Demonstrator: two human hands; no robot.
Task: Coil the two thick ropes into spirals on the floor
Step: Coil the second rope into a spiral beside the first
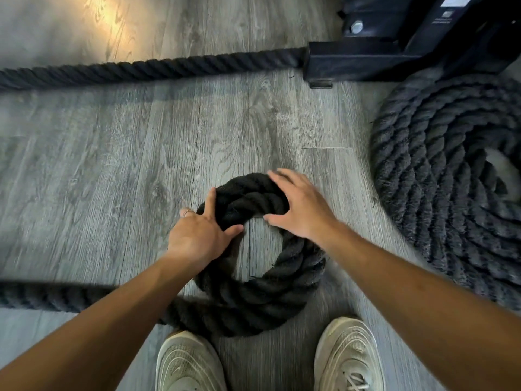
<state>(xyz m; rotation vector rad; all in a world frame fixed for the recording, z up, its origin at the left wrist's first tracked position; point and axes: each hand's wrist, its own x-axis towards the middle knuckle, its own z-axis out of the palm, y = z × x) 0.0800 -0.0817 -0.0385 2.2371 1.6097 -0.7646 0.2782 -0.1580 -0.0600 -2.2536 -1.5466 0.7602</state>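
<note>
A thick black rope [262,300] lies on the grey wood floor bent into one small ring in front of my feet. Its tail runs off to the left edge. My left hand [198,235] grips the rope's end on the ring's left side, thumb inside the ring. My right hand [298,206] rests on the ring's top right, fingers spread over the rope and thumb inside. A second rope [451,176] lies wound in a large flat spiral at the right.
A straight stretch of rope [146,69] crosses the floor at the back and ends at a black metal frame base [366,57] at the top right. My two pale sneakers [191,362] stand at the bottom edge.
</note>
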